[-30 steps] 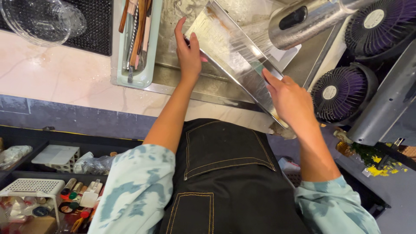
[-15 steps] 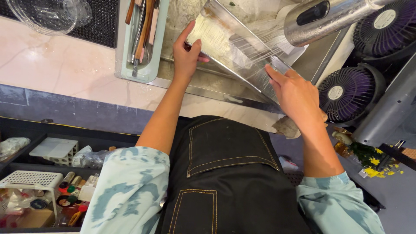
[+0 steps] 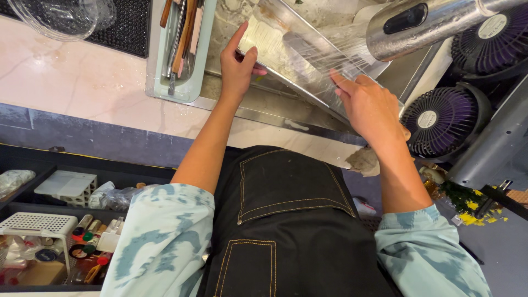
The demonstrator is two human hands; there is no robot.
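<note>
A shiny rectangular metal tray (image 3: pixel 291 52) is held tilted over the sink (image 3: pixel 264 104). Water streams onto it from a wide steel faucet head (image 3: pixel 418 25) at the upper right. My left hand (image 3: pixel 239 63) grips the tray's near left edge, thumb pointing up. Over on the lower right edge, my right hand (image 3: pixel 371 104) clasps the tray just under the water stream. I wear a dark apron and light blue patterned sleeves.
A pale green cutlery tray (image 3: pixel 184 88) with utensils sits left of the sink on a marble counter (image 3: pixel 82 88). A clear glass bowl (image 3: pixel 60 16) rests on a black mat. Two purple fans (image 3: pixel 440 121) stand at the right. Open shelves with small items lie below left.
The tray has shifted up and farther under the faucet, and water now runs over it. My right hand slid up along the tray's edge toward the stream.
</note>
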